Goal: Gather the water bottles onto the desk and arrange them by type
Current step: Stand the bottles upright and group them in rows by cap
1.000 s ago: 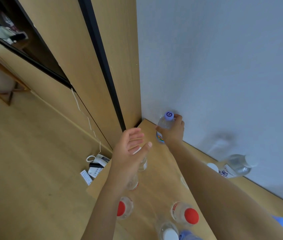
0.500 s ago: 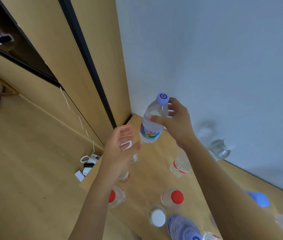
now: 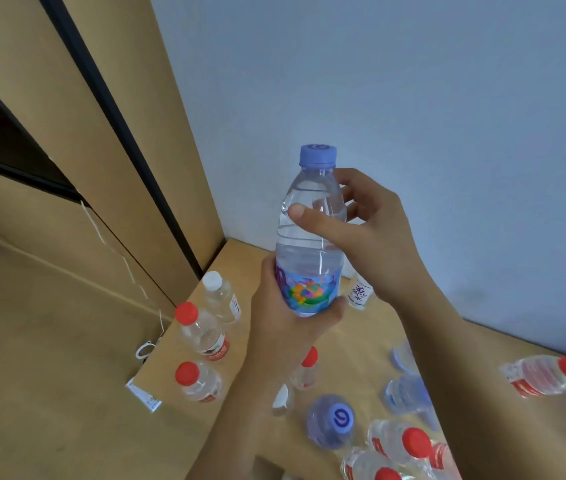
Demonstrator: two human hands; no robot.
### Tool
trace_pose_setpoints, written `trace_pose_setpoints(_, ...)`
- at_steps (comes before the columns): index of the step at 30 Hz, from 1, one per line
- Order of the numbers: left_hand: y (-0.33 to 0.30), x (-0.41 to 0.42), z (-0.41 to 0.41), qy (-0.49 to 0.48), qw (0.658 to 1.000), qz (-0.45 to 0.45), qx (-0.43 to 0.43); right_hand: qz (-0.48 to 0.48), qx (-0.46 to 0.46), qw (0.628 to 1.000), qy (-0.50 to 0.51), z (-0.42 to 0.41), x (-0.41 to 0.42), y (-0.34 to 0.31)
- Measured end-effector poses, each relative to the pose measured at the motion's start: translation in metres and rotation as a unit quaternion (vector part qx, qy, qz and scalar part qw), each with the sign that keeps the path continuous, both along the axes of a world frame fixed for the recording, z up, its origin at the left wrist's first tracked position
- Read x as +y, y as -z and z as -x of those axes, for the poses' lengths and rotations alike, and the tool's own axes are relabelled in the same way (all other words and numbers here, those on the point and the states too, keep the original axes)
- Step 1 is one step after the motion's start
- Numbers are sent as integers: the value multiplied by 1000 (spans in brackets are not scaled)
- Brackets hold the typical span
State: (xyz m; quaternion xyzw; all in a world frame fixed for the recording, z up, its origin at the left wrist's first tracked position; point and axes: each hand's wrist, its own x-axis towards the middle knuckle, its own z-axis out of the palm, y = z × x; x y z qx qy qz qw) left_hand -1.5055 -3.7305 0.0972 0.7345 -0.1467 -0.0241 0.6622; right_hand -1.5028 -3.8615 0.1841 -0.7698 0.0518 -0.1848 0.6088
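A clear water bottle (image 3: 309,237) with a purple cap and a colourful label is held upright above the wooden desk (image 3: 361,344). My left hand (image 3: 285,323) grips its labelled base from below. My right hand (image 3: 368,233) holds its upper body, thumb across the front. On the desk's left corner stand two red-capped bottles (image 3: 202,334) (image 3: 196,381) and a white-capped bottle (image 3: 221,296). A purple-capped bottle (image 3: 331,424) and more red-capped bottles (image 3: 409,445) stand nearer me. One red-capped bottle (image 3: 544,375) lies on its side at the right.
The desk meets a grey wall (image 3: 413,98) at the back and a wooden cabinet (image 3: 118,133) at the left. Past the desk's left edge, a white cable and small white items (image 3: 144,351) lie on the wood floor. A small white-labelled bottle (image 3: 359,292) stands behind my hands.
My right hand has lifted the purple-capped bottle from the back corner toward me. My left hand has closed around its base. The view has swung right, showing more bottles.
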Motion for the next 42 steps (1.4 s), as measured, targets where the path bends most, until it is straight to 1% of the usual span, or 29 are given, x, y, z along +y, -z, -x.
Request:
trace_pose_setpoints(2, -3, -2, 11, 17, 1000, -13, 19, 22, 18, 1000, 3, 13, -10, -2)
trace_pose_setpoints(3, -7, -3, 16, 34, 999, -16, 39, 17, 24, 1000, -4, 20, -16, -2)
trace_pose_setpoints(5, -17, -5, 28, 74, 994, -7, 83, -36, 20, 998, -44, 35, -28, -2)
trace_pose_setpoints(7, -26, -10, 41, 126, 987, -1, 104, -135, 8, 987, -90, 46, -39, 0)
trace_pose_setpoints(9, -36, -17, 53, 196, 974, 0, 115, -248, 15, 959, -135, 56, -50, -3)
trace_pose_setpoints(10, -41, -22, 58, 228, 966, 1, 124, -286, 18, 945, -160, 60, -56, -6)
trace_pose_setpoints(14, -54, -44, 75, 317, 935, 12, 160, -365, -5, 894, -259, 76, -81, -19)
trace_pose_setpoints(15, -56, -49, 78, 330, 930, 14, 163, -380, -10, 885, -269, 81, -85, -22)
trace_pose_setpoints(16, -57, -55, 81, 339, 926, 16, 163, -383, -12, 886, -261, 86, -90, -25)
trace_pose_setpoints(19, -56, -73, 91, 346, 924, 23, 163, -369, 7, 910, -189, 101, -102, -34)
trace_pose_setpoints(23, -56, -97, 105, 315, 938, 22, 143, -266, 10, 963, -36, 121, -117, -46)
trace_pose_setpoints(26, -54, -115, 115, 262, 958, 44, 109, -215, -16, 974, 64, 131, -121, -51)
trace_pose_setpoints(28, -56, -124, 121, 243, 964, 43, 103, -191, -16, 976, 101, 137, -126, -53)
trace_pose_setpoints(30, -60, -127, 123, 264, 956, 49, 120, -187, 1, 977, 99, 140, -136, -53)
trace_pose_setpoints(31, -64, -128, 123, 284, 946, 64, 139, -202, 7, 976, 78, 142, -143, -53)
trace_pose_setpoints(33, -71, -129, 124, 333, 917, 105, 194, -277, 10, 961, -1, 147, -154, -53)
trace_pose_setpoints(35, -75, -131, 127, 371, 887, 130, 241, -353, 6, 933, -68, 152, -161, -52)
trace_pose_setpoints(37, -75, -135, 130, 386, 877, 128, 255, -381, 1, 920, -95, 158, -162, -49)
trace_pose_setpoints(38, -74, -137, 131, 391, 875, 126, 257, -374, 1, 923, -87, 160, -162, -48)
trace_pose_setpoints(40, -71, -141, 135, 400, 870, 126, 261, -340, 3, 940, -36, 166, -162, -49)
trace_pose_setpoints(42, -71, -145, 138, 402, 878, 96, 239, -282, 3, 959, 33, 171, -164, -51)
